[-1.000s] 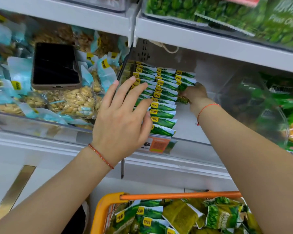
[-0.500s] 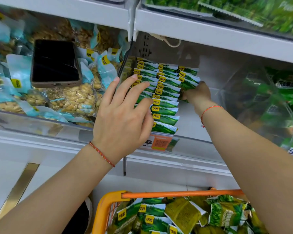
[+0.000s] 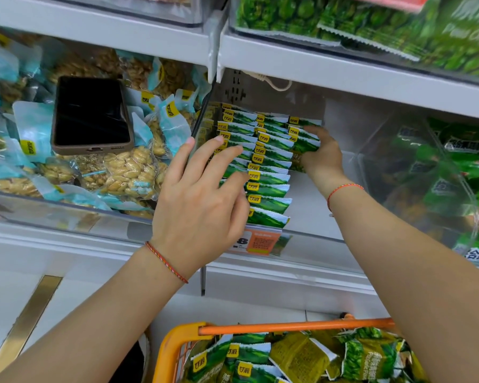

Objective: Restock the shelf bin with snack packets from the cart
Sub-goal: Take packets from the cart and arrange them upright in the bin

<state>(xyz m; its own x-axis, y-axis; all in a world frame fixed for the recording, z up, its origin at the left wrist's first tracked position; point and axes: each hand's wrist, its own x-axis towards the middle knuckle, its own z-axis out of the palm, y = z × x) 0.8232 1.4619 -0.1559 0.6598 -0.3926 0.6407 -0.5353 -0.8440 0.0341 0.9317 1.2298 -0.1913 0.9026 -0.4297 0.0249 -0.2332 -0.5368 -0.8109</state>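
Left hand (image 3: 199,194) flat, fingers spread, steadying rows of green foil snack packets (image 3: 266,175) in the clear plastic shelf bin (image 3: 310,239). Right hand (image 3: 320,153) grips a few at the back; seat them upright, aligned. Orange cart (image 3: 177,344) below holds more.

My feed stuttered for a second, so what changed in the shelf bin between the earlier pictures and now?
The right hand has shifted forward, its grip now visibly on a few green snack packets at the back right of the clear plastic shelf bin. The left hand stays spread over the front rows. The black phone and orange cart are unchanged.
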